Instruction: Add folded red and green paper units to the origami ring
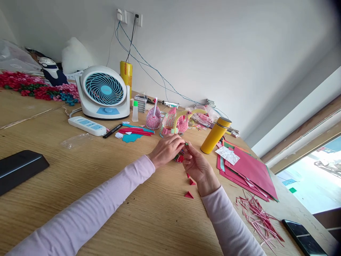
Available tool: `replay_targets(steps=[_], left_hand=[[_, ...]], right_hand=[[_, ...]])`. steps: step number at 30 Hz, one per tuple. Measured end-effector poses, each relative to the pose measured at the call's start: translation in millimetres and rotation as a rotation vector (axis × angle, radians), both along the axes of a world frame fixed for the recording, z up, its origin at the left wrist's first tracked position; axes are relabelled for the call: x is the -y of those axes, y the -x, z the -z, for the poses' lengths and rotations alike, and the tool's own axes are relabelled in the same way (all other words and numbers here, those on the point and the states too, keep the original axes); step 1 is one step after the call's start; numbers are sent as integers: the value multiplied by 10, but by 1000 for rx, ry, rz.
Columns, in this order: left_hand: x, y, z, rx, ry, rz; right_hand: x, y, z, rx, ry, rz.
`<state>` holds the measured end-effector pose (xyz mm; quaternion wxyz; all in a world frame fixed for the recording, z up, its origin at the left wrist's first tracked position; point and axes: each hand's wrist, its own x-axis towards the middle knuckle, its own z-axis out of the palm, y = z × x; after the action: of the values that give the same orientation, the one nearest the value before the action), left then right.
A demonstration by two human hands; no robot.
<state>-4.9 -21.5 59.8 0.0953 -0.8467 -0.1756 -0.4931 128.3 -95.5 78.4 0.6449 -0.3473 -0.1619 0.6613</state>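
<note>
Two hands meet left of the flask point(216, 135). The right hand point(198, 167) is narrowed at thumb and fingertip about a green piece point(187, 144); the left hand point(167, 148) is bent inward, its tips at the same piece, and whether they grip it cannot be told. The piece is mostly covered by fingers and too small for its long axis to be read. Just below it, also left of the flask, a red-and-green model point(179, 156) shows only in part between the hands; its overall direction is hidden. Nearer the wearer than the flask lie red triangles point(189, 195); the nearest points away from the wearer, its long edge running crosswise, while the farthest is partly covered by the right hand. Left of the flask and beyond the hands, a swan point(168, 122), its base partly hidden, arches its yellow neck toward the flask. Right of the flask, sheets point(250, 169) are stacked, with strips point(259, 217) nearer the wearer; beyond these, a phone point(303, 237) is cut off by the lower edge.
</note>
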Motion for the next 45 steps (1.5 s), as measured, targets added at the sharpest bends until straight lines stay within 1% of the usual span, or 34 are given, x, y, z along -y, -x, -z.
replay_targets(steps=[2,4,7,9,11,15,18,22,29,37,41,45], left_hand=[[0,-5,-8,-19,-4,-2],[-7,-6,-21,-36,19,30],[-52,17,-4,-50,135,115],[-111,48,66,-79,220,155],[-185,82,185,-141,269,170],[-318,126,456,-226,328,165],[-364,122,566,-238,338,172],[-372,91,594,-212,320,175],[-340,78,585,-210,313,163],[-302,88,557,-198,327,173],[-317,81,577,-194,321,174],[-323,78,587,-197,325,173]], right_hand=[[-2,11,7,17,-9,20],[-6,18,8,21,-29,50],[-17,3,16,89,-60,107],[-33,-28,49,245,-106,147],[-64,-72,123,476,-163,191],[-165,-182,356,918,-274,243],[-227,-255,507,1118,-292,248],[-250,-309,588,1192,-269,180],[-246,-337,582,1303,-278,147],[-193,-292,520,1445,-281,175],[-190,-291,537,1480,-269,180],[-197,-303,560,1610,-259,216]])
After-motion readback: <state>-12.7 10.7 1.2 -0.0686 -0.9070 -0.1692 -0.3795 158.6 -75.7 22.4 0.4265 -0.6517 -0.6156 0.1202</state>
